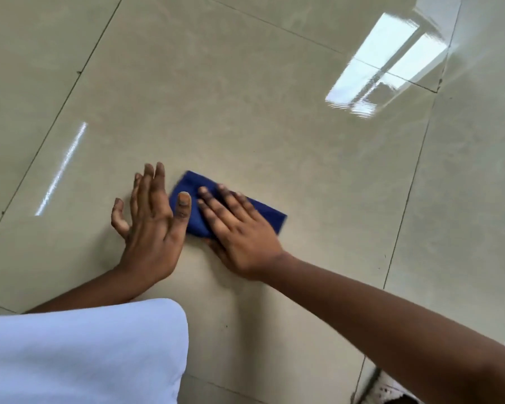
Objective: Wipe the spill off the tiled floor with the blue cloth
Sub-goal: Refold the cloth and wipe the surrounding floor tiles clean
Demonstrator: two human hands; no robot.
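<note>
Blue cloth [261, 209] folded into flat oblong, dark, slightly blurred, on glossy beige tile [245, 112]. Long axis runs upper left to lower right. Right hand [239, 228] presses flat on it, fingers straight. Left hand [149, 217] just beside, fingers spread, holding nothing, thumb overlapping cloth edge.

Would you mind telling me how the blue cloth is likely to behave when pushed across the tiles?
The cloth looks soft and folded, so it would probably bunch or unfold rather than stay stiff. The floor is glossy, so it should slide easily. The right hand presses flat on it, which likely keeps it from slipping free.
</note>
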